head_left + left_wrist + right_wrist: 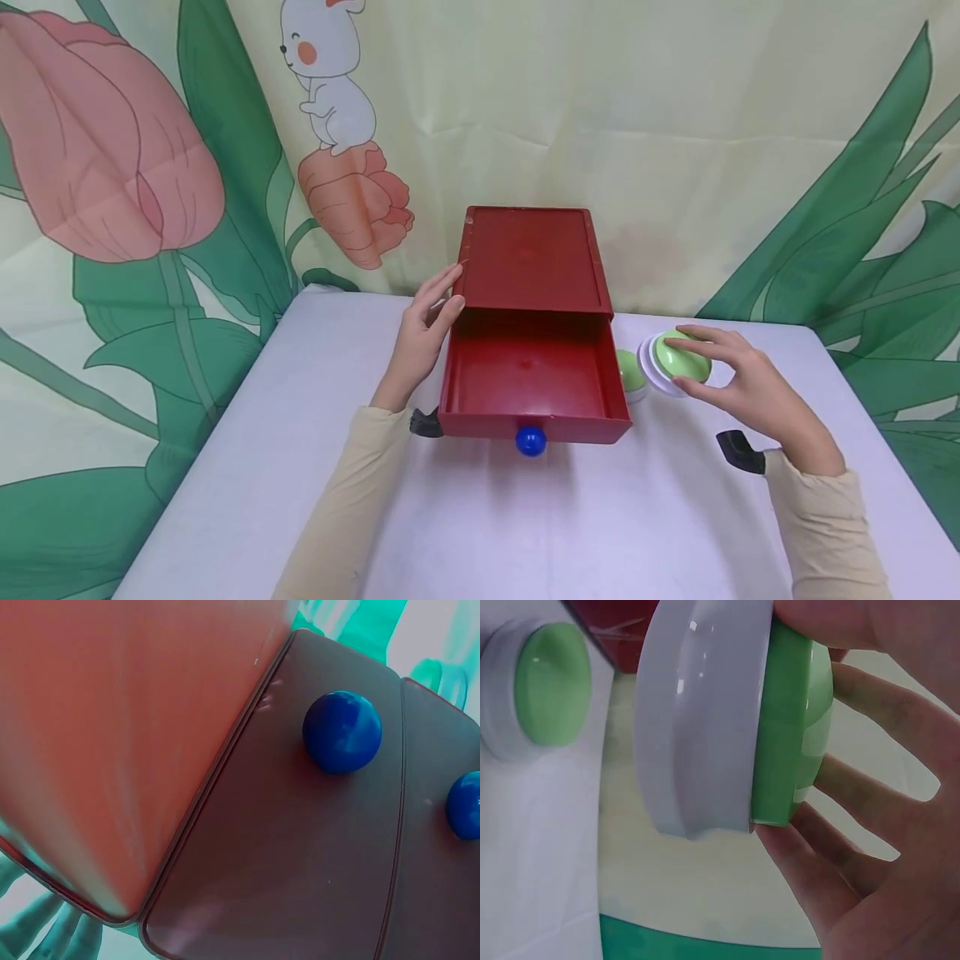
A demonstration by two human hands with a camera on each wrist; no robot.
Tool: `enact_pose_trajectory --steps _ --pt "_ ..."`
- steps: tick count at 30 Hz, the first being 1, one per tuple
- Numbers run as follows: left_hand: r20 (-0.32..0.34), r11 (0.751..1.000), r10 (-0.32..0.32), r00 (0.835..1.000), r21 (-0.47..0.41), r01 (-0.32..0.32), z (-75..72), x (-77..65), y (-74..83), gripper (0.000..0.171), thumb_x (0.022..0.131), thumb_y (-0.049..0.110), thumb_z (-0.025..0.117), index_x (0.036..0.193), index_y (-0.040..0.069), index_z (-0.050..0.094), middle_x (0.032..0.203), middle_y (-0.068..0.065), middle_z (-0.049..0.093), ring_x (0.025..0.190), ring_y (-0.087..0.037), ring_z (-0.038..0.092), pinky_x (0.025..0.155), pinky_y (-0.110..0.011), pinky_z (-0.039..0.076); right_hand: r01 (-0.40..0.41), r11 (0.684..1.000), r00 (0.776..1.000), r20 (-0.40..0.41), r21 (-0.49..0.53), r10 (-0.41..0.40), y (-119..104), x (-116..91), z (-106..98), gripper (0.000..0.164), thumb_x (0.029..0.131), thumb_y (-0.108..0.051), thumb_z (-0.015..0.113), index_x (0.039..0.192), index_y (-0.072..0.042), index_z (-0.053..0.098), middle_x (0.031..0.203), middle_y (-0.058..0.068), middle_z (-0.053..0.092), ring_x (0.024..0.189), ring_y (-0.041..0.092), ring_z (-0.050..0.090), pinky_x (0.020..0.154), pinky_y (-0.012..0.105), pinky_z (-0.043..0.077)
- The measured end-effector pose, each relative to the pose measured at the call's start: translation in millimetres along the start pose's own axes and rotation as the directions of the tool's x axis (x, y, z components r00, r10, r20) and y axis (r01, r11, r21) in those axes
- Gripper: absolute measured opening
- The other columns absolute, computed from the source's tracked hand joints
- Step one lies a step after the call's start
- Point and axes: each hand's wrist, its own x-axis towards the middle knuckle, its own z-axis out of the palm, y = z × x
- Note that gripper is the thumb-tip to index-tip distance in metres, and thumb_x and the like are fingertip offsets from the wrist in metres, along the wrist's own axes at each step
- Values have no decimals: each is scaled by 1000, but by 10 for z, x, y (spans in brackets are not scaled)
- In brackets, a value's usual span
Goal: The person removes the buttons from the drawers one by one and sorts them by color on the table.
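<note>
A red drawer cabinet (528, 258) stands on the table with its top drawer (525, 375) pulled out, and no contents show in that drawer. My left hand (423, 333) rests against the cabinet's left side, fingers fairly straight; in the left wrist view some fingers (52, 930) show past the drawer's edge. To the right of the cabinet, my right hand (738, 375) grips a round white container with a green lid (705, 720), tilted and raised off the table. A second green-lidded white container (551, 686) sits beside the cabinet, partly hidden by it in the head view.
The open drawer's blue knob (531, 441) faces me. In the left wrist view, lower drawer fronts carry blue knobs (342, 732). The white table (480, 533) ends at a curtain (675, 167) printed with plants and a rabbit.
</note>
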Motion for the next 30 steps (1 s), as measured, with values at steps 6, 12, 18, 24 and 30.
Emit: enact_pose_trajectory --steps 6,12,18,24,30 --pt "6 1000 -6 1000 -3 6 4 -14 -8 49 102 11 53 149 3 43 156 -11 37 143 -23 35 116 -45 35 -62 997 998 12 -37 63 142 -25 91 52 77 -8 84 127 -9 67 135 21 55 120 42 46 86 41 47" --pt "5 1000 -1 1000 1 1 5 -7 -12 49 102 11 53 149 4 43 156 -10 37 143 -22 36 115 -44 36 -78 996 997 5 -36 78 269 -25 178 51 76 -5 83 124 -4 67 134 24 55 120 45 45 87 63 42" --pt "1 1000 -4 1000 10 4 -7 -15 -8 49 102 11 53 149 4 43 156 -11 37 143 -23 35 115 -45 36 -110 994 994 10 -24 110 365 -20 220 47 78 -5 81 123 -3 67 133 27 55 121 49 44 90 68 38" --pt "1 1000 -2 1000 3 2 -6 -18 -8 49 102 10 53 149 3 43 156 -12 37 143 -23 35 115 -45 36 -110 994 994 6 -29 110 492 -42 270 46 77 -5 81 120 0 68 129 29 56 119 51 45 91 68 36" --pt "-2 1000 -1 1000 6 1 -3 -8 4 49 102 10 53 149 3 44 157 -12 37 143 -23 36 115 -45 36 -131 990 991 22 -59 132 567 -45 293 46 76 -5 82 119 3 68 125 32 56 116 53 46 91 69 36"
